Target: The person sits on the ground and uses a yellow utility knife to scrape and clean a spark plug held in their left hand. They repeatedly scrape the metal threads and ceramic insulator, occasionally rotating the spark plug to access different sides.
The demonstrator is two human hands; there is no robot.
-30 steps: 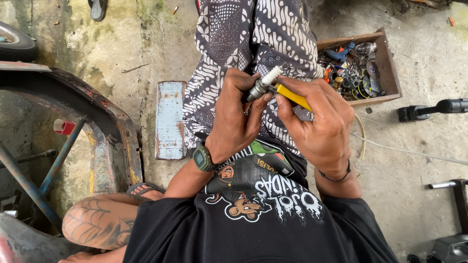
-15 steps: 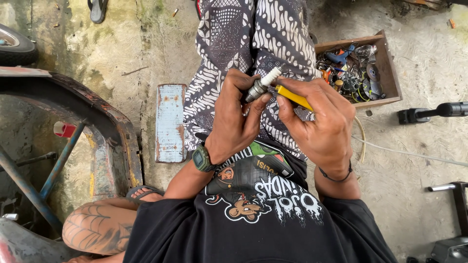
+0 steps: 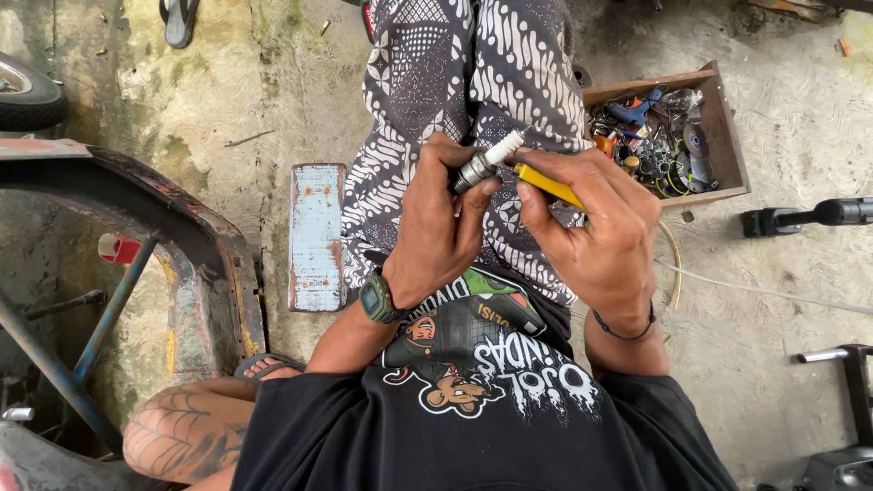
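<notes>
Concrete floor (image 3: 255,100) surrounds you; mid-frame your left hand (image 3: 436,227) grips a spark plug (image 3: 486,162), your right hand (image 3: 596,232) pinches a yellow tool (image 3: 546,185).

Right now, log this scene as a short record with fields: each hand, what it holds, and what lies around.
left hand: left hand grips a spark plug, white tip pointing up and away
right hand: right hand holds a yellow-handled tool beside the plug
lap: patterned cloth beneath both hands
right side: wooden box of mixed small parts on the floor
left side: rusty blue metal plate on the concrete; rusted frame
</notes>
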